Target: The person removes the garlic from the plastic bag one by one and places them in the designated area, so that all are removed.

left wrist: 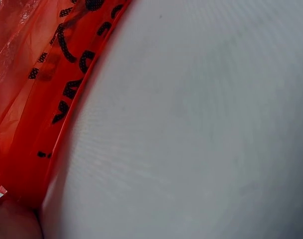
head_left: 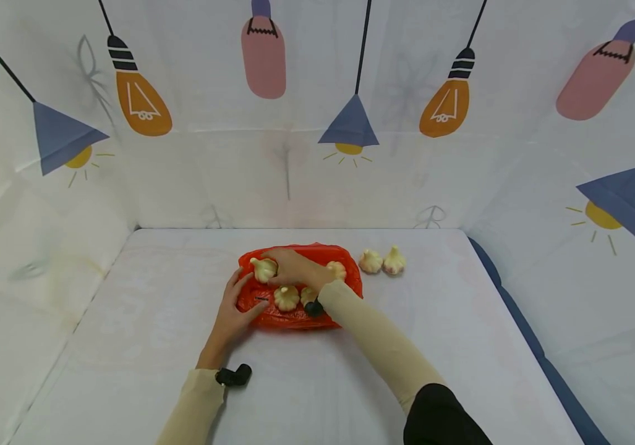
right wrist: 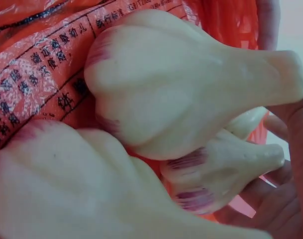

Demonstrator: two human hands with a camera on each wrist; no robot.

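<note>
A shallow tray lined with a red plastic bag holds several garlic bulbs. My right hand reaches across it and grips a garlic bulb at the far left, fingers behind and thumb in front. My left hand rests at the tray's left edge, fingers spread and thumb over the plastic. One bulb lies near the front, another at the right. In the right wrist view, a large bulb with purple streaks fills the middle. Black print marks the red plastic in the left wrist view.
Two more garlic bulbs, one beside the other, sit on the white table just right of the tray. White sheets with printed lamps hang behind and at the sides.
</note>
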